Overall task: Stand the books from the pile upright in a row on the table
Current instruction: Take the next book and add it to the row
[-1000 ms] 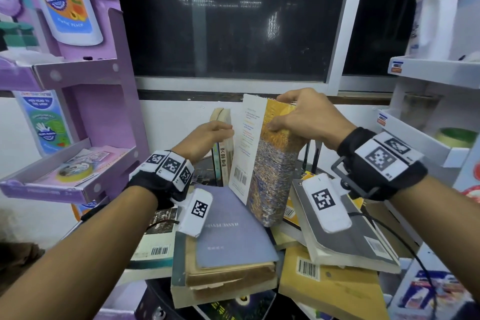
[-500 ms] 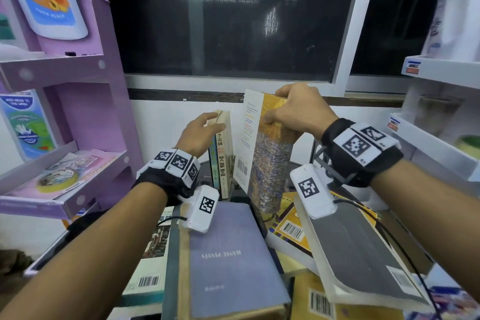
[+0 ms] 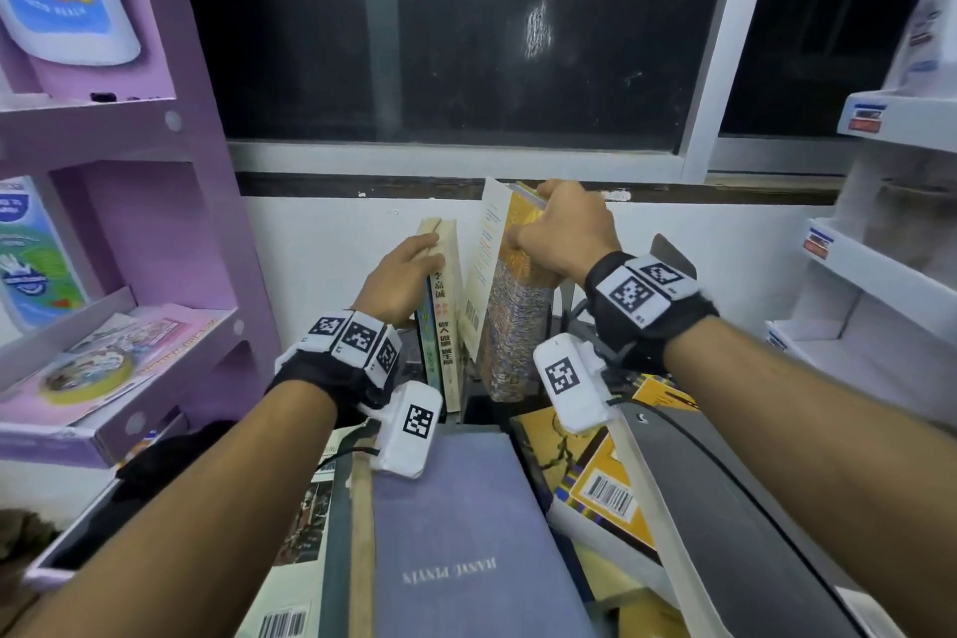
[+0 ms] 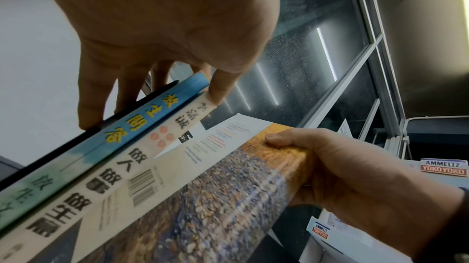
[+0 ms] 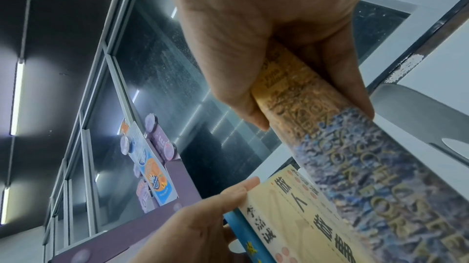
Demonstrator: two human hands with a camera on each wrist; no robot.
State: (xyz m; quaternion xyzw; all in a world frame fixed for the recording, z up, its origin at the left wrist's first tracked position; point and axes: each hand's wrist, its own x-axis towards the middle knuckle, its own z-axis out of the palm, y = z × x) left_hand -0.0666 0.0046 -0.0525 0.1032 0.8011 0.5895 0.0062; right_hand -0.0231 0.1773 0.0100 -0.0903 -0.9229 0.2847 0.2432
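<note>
Two slim books stand upright by the back wall: a cream-spined book point(image 3: 449, 316) point(image 4: 114, 177) point(image 5: 299, 217) and a blue-spined book point(image 3: 429, 347) point(image 4: 121, 126) point(image 5: 243, 233). My left hand point(image 3: 404, 275) point(image 4: 152, 26) point(image 5: 203, 217) steadies their tops with straight fingers, thumb on the cream spine. My right hand point(image 3: 564, 238) point(image 4: 355, 177) point(image 5: 279, 36) grips the top of a thick book point(image 3: 518, 326) point(image 4: 228, 207) point(image 5: 368, 177) with an orange and blue painted cover. It stands nearly upright just right of the cream book, its white back cover leaning toward it.
The pile lies in front: a grey-blue book point(image 3: 466, 534), a yellow book point(image 3: 595, 477) and a large grey book point(image 3: 725, 508). A purple display shelf point(image 3: 155, 223) stands at the left, white shelves point(image 3: 880, 275) at the right, a dark window point(image 3: 466, 42) behind.
My right hand has carried the thick book back from above the pile and brought it upright beside the cream book. The left hand stayed on the standing books.
</note>
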